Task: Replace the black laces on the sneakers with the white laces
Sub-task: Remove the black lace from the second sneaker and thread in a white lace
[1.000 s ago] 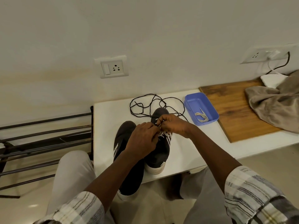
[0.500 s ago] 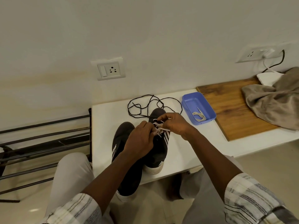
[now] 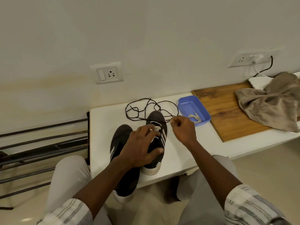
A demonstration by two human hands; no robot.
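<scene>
Our right hand has drawn away rightward from the sneaker, fingers curled, thumb against forefinger; what it pinches we cannot tell. Our left hand lies spread over the white lace, thumb at the shoe's side. Its toe points to the wall, heel at the near edge of the table

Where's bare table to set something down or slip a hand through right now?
Bare: a strip of the white table between its left edge and the left sneaker, and the patch between the right sneaker and the wooden board, though the right forearm crosses it. Crowded: behind the toes, where the black lace sprawls beside the blue tray.
</scene>
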